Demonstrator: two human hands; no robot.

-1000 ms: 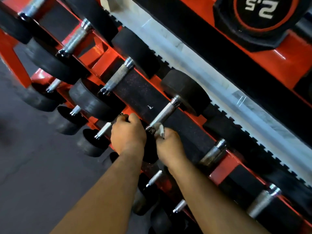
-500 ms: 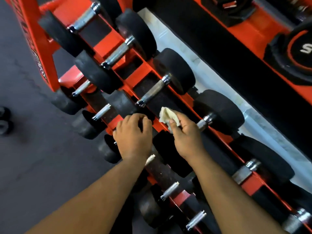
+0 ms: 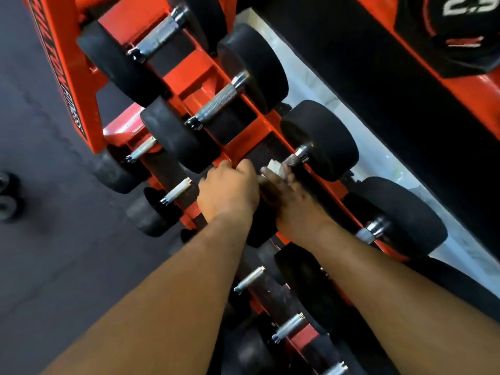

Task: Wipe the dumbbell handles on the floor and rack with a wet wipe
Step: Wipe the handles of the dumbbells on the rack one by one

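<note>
right hand [image 3: 290, 201] clutched wet wipe [image 3: 276, 168] around dumbbell handle [image 3: 293, 159] on red rack [image 3: 243, 139]; wipe just above knuckles | left hand [image 3: 228, 193] curled over dumbbell's near black head, touching right hand

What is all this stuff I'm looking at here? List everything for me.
Orange metal dumbbell rack: one, orange, runs diagonally across the middle.
Black round-headed dumbbells with knurled silver handles: several on the rack's tiers, the exact count unclear as some are partly hidden.
White wet wipe: one, white, on the handle of a top-tier dumbbell.
Black weight plate marked 2.5: one, black with white numerals, top right.
Dark grey floor: left side.
Pale strip of floor: behind the rack.
Left hand: fingers curled over the rack's front edge.
Right hand: holds the wipe against the handle.
</note>
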